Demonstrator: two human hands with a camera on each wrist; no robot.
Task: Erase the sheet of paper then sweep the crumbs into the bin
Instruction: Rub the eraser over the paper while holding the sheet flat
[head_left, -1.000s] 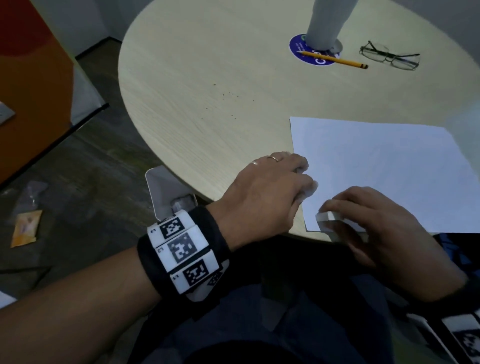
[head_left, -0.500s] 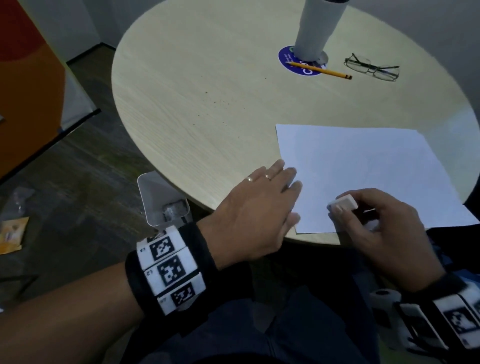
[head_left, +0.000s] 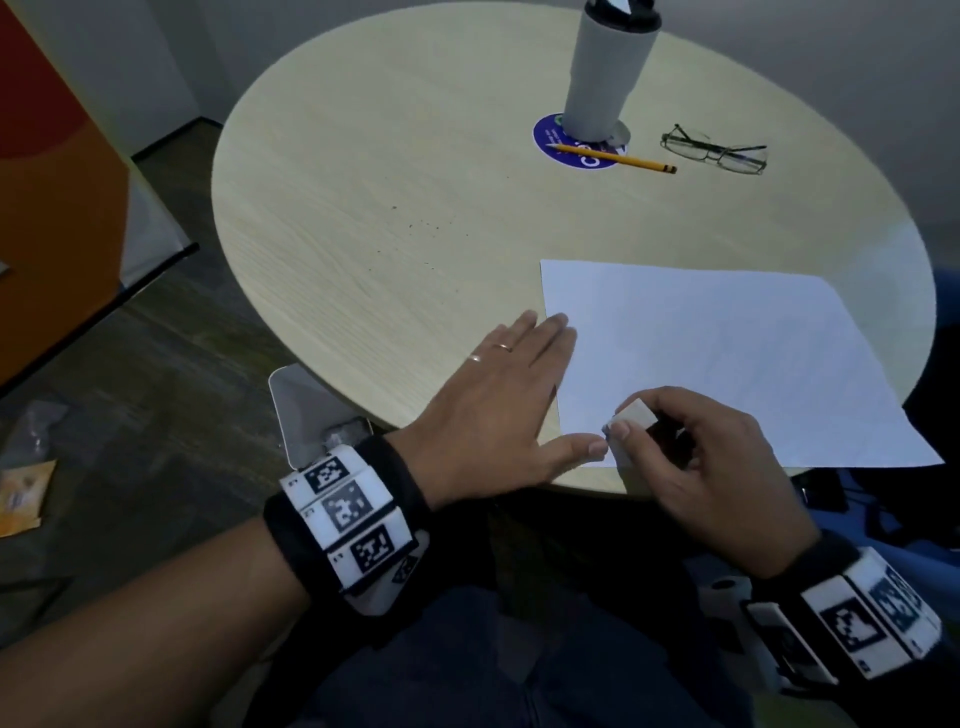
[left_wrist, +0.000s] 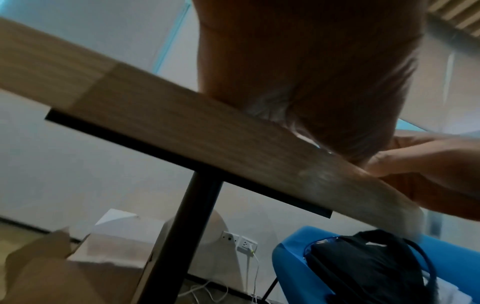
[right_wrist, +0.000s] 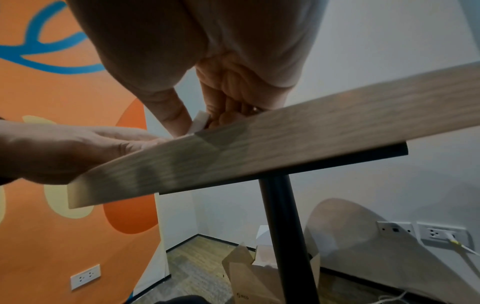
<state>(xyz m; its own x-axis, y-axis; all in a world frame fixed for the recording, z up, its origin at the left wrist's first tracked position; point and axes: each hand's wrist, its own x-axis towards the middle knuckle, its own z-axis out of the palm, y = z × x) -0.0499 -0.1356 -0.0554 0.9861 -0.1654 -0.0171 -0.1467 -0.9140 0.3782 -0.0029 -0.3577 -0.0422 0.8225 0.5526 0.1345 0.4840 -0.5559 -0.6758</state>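
eraser poised at the near-left corner of the sheet

nearest, the right hand (head_left: 711, 467) pinches a small white block eraser (head_left: 632, 415) between thumb and fingertips over the near-left corner of the white paper sheet (head_left: 727, 358); just beside it the left hand (head_left: 498, 415) lies flat, fingers straight, on the sheet's left edge and the round pale wood table (head_left: 363, 234). the sheet's long axis runs away rightward, so erasing likely proceeds that way; dark crumbs (head_left: 423, 226) lie farther off to the left.

Sheet of paper (head_left: 717, 358) lies on the table (head_left: 395, 171) (near edge), pencil (head_left: 615, 158) and glasses (head_left: 714, 150) behind.
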